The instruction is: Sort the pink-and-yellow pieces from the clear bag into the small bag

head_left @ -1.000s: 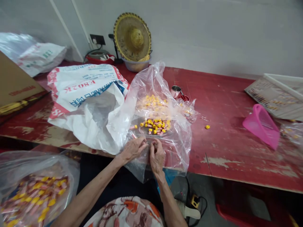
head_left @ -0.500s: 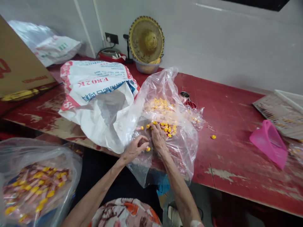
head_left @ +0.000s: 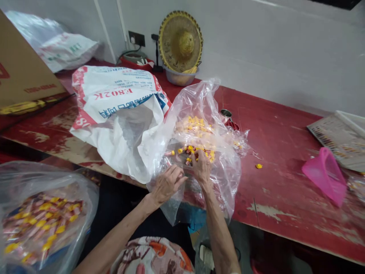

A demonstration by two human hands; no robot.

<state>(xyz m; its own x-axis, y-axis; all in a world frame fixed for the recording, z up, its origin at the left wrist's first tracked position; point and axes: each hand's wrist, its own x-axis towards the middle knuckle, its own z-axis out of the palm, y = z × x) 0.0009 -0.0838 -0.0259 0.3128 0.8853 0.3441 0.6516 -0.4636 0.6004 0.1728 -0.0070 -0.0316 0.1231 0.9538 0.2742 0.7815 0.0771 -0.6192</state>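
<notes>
A heap of small wrapped sweets (head_left: 197,152), with yellow ends and pink middles, lies inside a clear plastic bag (head_left: 225,171). My right hand (head_left: 201,166) reaches into the heap, its fingertips down among the sweets. One sweet (head_left: 170,153) lies apart to the left of the heap. My left hand (head_left: 167,184) sits just below, fingers curled over the plastic, and anything in it is hidden. More sweets (head_left: 192,125) show blurred through the plastic further back.
A white woven sack (head_left: 114,106) lies against the bag on the worn red table (head_left: 270,152). A full sweet bag (head_left: 42,220) sits at lower left. A loose sweet (head_left: 258,166), pink scoop (head_left: 325,177), metal cup (head_left: 225,115) and cardboard box (head_left: 23,64) surround them.
My left hand has moved right and closer to the heap's lower edge. My right hand has shifted slightly right within the sweets. The view has tilted slightly.
</notes>
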